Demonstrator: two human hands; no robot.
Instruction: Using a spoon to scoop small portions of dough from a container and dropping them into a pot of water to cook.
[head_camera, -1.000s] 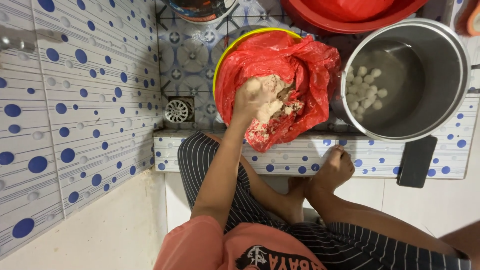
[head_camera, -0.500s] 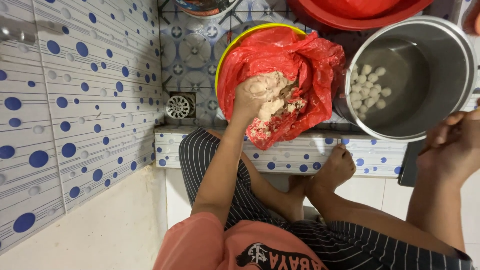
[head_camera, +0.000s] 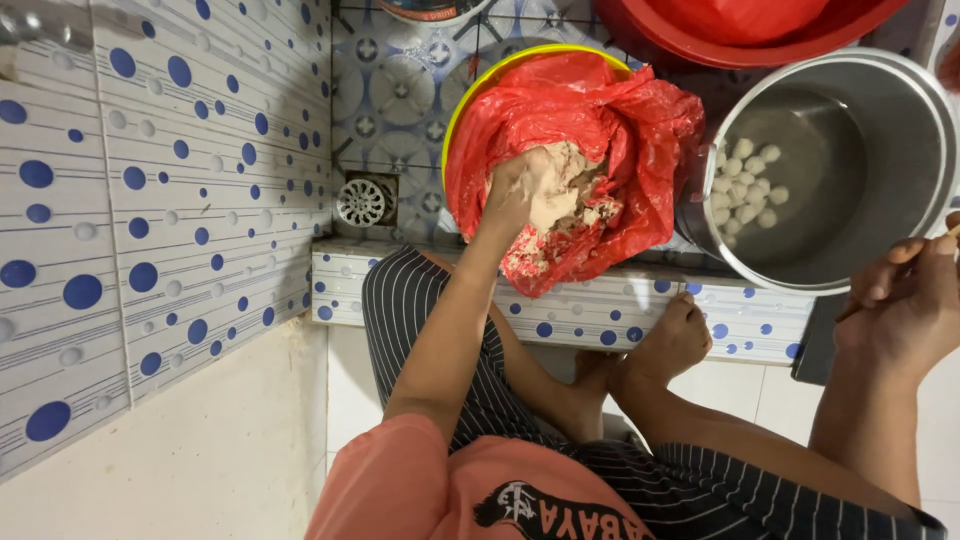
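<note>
I see the dough (head_camera: 560, 195) in the lined bowl (head_camera: 480, 100); the pot (head_camera: 880, 110) sits right of that bowl, balls (head_camera: 745, 185) inside, drain (head_camera: 362, 200) left.

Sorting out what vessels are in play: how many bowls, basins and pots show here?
4: yellow bowl lined with a red bag, steel pot right of it, red basin at top, another vessel cut off at top edge. Others may lie off-frame.

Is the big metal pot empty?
No, the metal pot holds a cluster of small white balls lying at its bottom.
</note>
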